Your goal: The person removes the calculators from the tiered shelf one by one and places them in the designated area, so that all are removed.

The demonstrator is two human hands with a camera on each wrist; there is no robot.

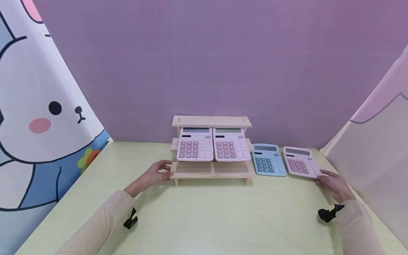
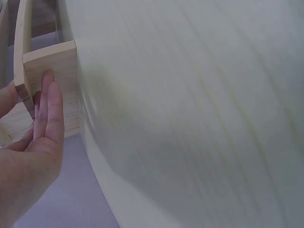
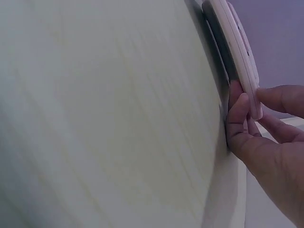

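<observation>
Shelf [image 1: 211,171] stood pinched at left, pink calculator [image 1: 301,162] at right

A tug by the left hand [image 1: 155,176] could have jolted the two propped calculators [image 1: 195,146] loose; its thumb and fingers pinched the bottom board's left end, forearm [image 1: 100,219] slanting inward. Beyond the blue calculator [image 1: 269,160], the pink one could have slipped, held only by a corner; the right hand [image 1: 336,186] pinched it, thumb above, fingers beneath, its near end seemingly off the table [image 1: 207,216]
</observation>
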